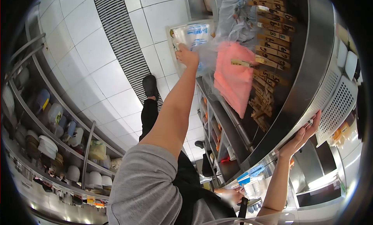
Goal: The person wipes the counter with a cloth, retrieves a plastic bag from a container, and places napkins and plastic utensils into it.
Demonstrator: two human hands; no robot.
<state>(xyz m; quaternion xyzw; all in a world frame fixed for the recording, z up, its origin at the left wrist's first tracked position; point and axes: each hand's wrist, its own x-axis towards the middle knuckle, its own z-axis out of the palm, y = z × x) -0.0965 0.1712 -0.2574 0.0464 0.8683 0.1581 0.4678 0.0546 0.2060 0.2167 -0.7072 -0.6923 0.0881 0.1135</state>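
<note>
left hand [186, 56]: fingers curled tight, pinching the edge of a clear plastic bag [208, 50], upper centre of frame. back of the hand faces the camera, wrist straight. bare forearm stretched long from a grey sleeve [143, 186] at bottom centre, elbow nearly locked

the bag sits just right of the fist, film bunched, overlapping a pink bag stack [233, 83] hanging right beside it. one wooden peg [241, 63] is clipped at the pink stack's upper edge. above the fist is a flat pack with blue print [194, 32]; touching the hand or just behind it, can't tell

right hand [301, 137]: fingers straight, close together, holding nothing, tips laid on the rim of the steel counter [307, 69], right of centre. palm turned to the steel, wrist bent back a little, bare forearm rising from the bottom edge. perforated white panel [338, 104] just right of the fingertips

further out:
- row of numbered pegs [272, 42] on the steel, upper right, running down past the pink stack
- black shoe [150, 87] on white floor tiles [97, 69], next to a floor grate [120, 34], upper left
- shelves of tubs and bowls [50, 143] curving down the left edge
- third hand [232, 194], low centre, closed on something black; whose it is, can't tell
</note>
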